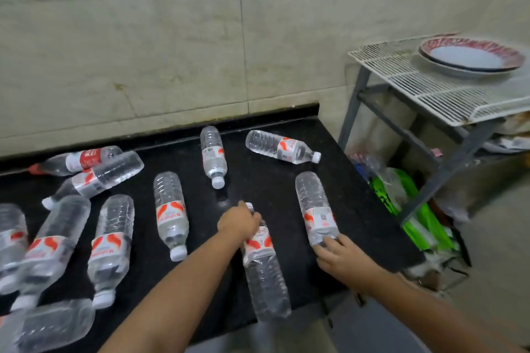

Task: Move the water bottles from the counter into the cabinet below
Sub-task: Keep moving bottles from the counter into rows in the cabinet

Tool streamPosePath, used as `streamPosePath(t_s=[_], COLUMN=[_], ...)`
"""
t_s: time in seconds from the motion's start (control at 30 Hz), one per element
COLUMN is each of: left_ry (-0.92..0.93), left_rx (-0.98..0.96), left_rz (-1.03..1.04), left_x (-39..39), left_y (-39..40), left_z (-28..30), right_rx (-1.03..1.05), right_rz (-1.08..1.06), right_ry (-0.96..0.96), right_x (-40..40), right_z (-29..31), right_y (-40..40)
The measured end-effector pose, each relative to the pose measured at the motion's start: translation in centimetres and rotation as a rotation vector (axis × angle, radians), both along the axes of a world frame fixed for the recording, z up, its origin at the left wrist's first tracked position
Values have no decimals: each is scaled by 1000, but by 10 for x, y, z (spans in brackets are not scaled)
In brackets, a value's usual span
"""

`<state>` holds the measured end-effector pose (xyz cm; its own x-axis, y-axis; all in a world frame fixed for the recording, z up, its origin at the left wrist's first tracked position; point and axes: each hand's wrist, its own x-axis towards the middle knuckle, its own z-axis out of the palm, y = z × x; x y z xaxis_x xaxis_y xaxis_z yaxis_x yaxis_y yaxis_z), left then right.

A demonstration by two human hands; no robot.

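On the black stone counter (258,180), nearest its front edge, a clear plastic water bottle with a red-and-white label (265,266) lies lengthwise, base overhanging. The left hand (238,222) curls round its neck. Just right of it, the right hand (342,258) grips the cap end of a second clear bottle (315,206), base pointing away. Beyond lie more loose bottles (213,155).

Clear glossy plastic bottles (171,212); polished black speckled stone counter (258,180); white wire rack (424,86).
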<state>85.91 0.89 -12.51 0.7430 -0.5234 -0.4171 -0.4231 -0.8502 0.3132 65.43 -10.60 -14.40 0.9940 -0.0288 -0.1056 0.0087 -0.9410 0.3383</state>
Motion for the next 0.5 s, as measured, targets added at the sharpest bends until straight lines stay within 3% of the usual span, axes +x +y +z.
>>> streamPosePath(t_s=[0.1, 0.2, 0.37, 0.5], left_ry=[56, 62, 63, 27], left_rx=[-6, 25, -36, -154], left_rz=[-12, -76, -225, -323], left_x=[17, 26, 26, -3], left_y=[-13, -22, -28, -14], left_z=[-7, -11, 20, 72], right_rx=[-52, -36, 40, 288], right_rz=[97, 160, 70, -76], right_ry=[50, -41, -328, -379], right_x=[9, 20, 42, 37], right_z=[10, 10, 46, 84], right_y=[-2, 3, 10, 6])
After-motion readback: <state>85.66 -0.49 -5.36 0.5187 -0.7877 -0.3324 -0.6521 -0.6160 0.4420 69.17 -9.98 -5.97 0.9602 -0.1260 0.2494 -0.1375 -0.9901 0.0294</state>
